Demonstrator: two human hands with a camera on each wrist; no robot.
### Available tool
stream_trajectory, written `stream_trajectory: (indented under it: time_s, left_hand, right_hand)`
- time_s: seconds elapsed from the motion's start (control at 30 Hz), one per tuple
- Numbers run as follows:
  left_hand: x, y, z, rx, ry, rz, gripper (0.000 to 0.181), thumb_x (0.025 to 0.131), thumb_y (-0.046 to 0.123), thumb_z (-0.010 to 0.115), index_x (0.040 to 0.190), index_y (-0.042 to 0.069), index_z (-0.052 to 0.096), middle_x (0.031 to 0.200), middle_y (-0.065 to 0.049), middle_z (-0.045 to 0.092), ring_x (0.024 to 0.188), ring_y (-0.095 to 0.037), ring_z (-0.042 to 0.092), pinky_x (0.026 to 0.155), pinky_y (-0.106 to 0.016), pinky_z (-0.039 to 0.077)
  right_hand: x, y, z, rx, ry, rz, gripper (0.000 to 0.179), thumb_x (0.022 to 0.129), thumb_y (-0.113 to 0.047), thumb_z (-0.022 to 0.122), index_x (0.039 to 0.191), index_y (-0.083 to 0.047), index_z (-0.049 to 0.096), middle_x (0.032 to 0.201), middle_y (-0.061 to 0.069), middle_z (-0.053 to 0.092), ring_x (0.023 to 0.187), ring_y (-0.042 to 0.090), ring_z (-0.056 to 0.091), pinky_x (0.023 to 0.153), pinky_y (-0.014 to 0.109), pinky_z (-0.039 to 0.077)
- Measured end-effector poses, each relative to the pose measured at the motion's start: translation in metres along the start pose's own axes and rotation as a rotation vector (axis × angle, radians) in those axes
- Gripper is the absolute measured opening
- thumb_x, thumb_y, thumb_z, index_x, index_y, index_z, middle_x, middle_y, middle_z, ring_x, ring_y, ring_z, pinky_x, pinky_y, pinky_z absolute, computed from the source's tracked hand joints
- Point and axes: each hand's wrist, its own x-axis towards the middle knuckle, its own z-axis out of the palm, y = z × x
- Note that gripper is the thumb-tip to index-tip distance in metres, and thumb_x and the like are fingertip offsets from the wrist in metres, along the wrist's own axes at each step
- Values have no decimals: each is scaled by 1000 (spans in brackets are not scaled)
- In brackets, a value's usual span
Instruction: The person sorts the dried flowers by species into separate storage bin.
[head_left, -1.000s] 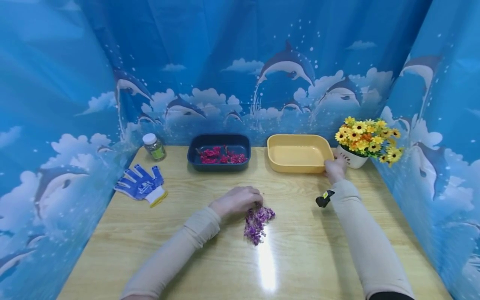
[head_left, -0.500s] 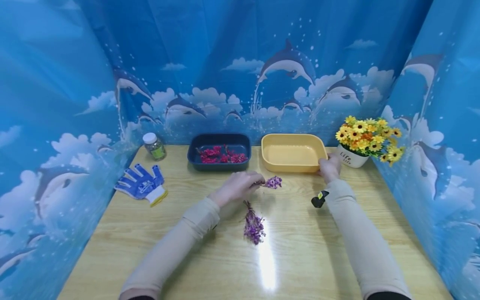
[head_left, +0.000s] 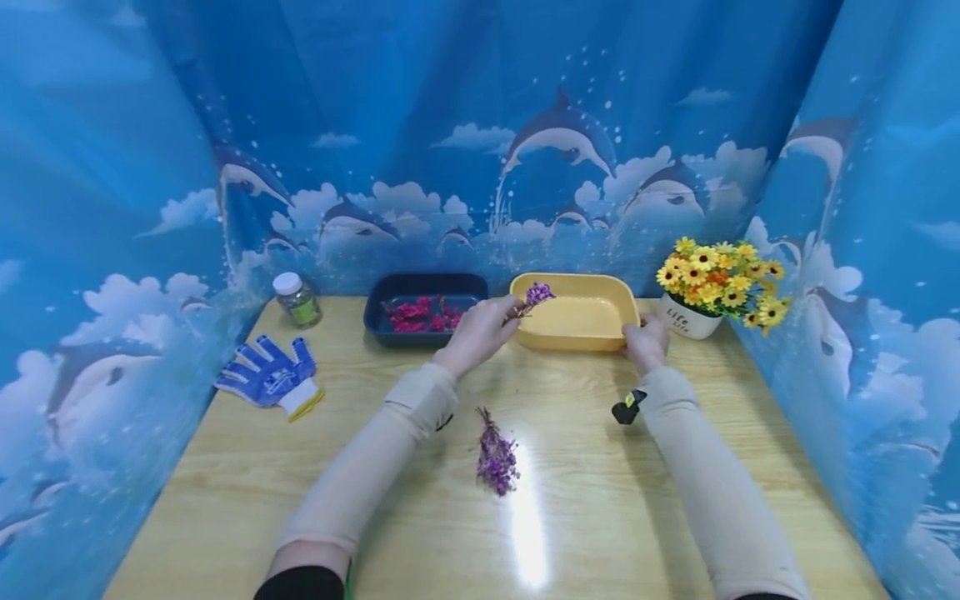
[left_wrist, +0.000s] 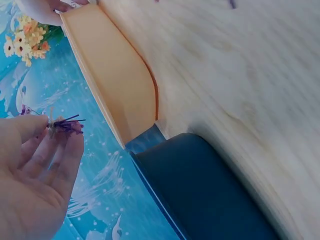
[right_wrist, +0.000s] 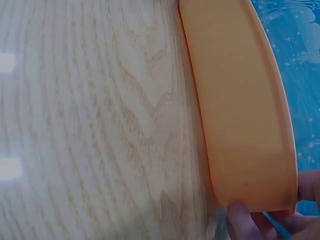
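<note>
My left hand [head_left: 477,333] pinches a small sprig of purple dried flowers [head_left: 538,295] by its stems, over the left end of a yellow tray [head_left: 573,340]. In the left wrist view the sprig's stem ends [left_wrist: 67,122] stick out between thumb and fingertips. The right hand [head_left: 647,342] grips the tray's front right corner; the right wrist view has its fingers [right_wrist: 242,220] against that corner. Another bunch of purple dried flowers [head_left: 497,458] lies on the table, nearer the person. Beside the yellow tray stands a dark blue tray [head_left: 397,337] with pink-red dried flowers [head_left: 420,315] inside.
A white pot [head_left: 688,321] of yellow artificial flowers [head_left: 716,279] stands just right of the yellow tray. At the left are a white-capped jar [head_left: 298,302] and a blue work glove [head_left: 270,372]. A dolphin-print curtain [head_left: 450,125] surrounds the wooden table [head_left: 585,492].
The left hand has lifted the sprig off the table and carried it up and away to the yellow tray. The right hand has slid that tray left, towards the dark blue one.
</note>
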Motion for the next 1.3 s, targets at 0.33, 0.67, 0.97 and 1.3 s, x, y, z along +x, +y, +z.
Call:
stream_trajectory:
  time_s: [0.33,0.67,0.97,1.3]
  left_hand:
    - [31,2,7,20,27,-77,34,105,14,63,138,16,64,124,-6,78,109,-23,76,88,-40,65]
    - [47,2,21,-201,80,-306,30,103,16,64,134,16,65,117,-7,77,105,-23,74,85,-40,64]
    - [50,0,29,-142,107,-383,31,99,16,67,129,20,69,110,-2,78,103,-25,74,88,-44,60]
    - [51,-9,37,-188,81,-445,28,99,13,69,127,13,66,110,-8,77,100,-26,74,86,-41,62]
  right_hand:
    - [0,1,3,40,-2,-2,53,102,-4,46,155,0,48,153,25,51,132,33,59,111,45,57]
    - [-3,1,10,31,-21,-4,51,103,-3,47,154,2,48,155,27,49,135,36,58,112,46,57]
    - [-1,0,14,35,-53,17,53,103,-3,47,156,0,46,157,26,48,140,37,57,111,44,57]
    - [2,0,12,38,-74,22,56,103,-4,46,159,-2,43,158,25,47,139,37,57,110,44,58]
